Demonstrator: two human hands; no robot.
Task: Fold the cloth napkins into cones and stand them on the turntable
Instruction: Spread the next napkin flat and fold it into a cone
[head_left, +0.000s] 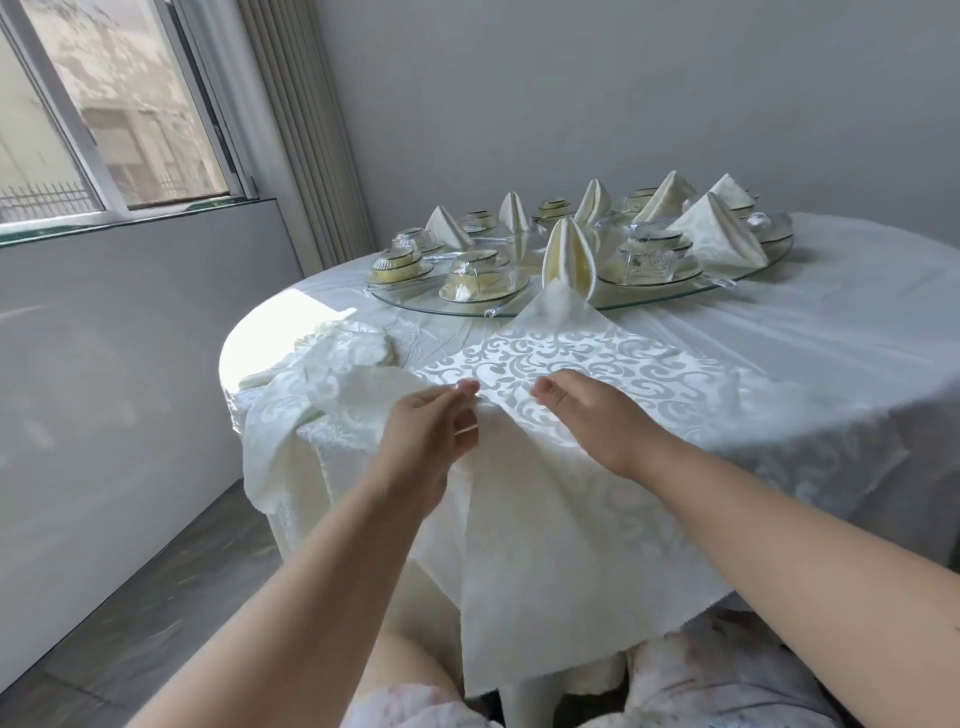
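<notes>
A white patterned cloth napkin (561, 364) lies spread flat on the round table, one corner hanging over the near edge and the far corner reaching the glass turntable (452, 307). My left hand (426, 441) pinches the napkin near its middle. My right hand (587, 415) rests on the cloth just to the right, fingers curled down onto it. Several folded napkin cones stand on the turntable, the closest one (569, 257) at its front edge, a wide one (719, 231) to the right.
A heap of unfolded napkins (332, 374) lies at the table's left edge, one hanging down. Cups on saucers (480, 278) ring the turntable between the cones. A wall and window stand to the left, and my knees are below the table edge.
</notes>
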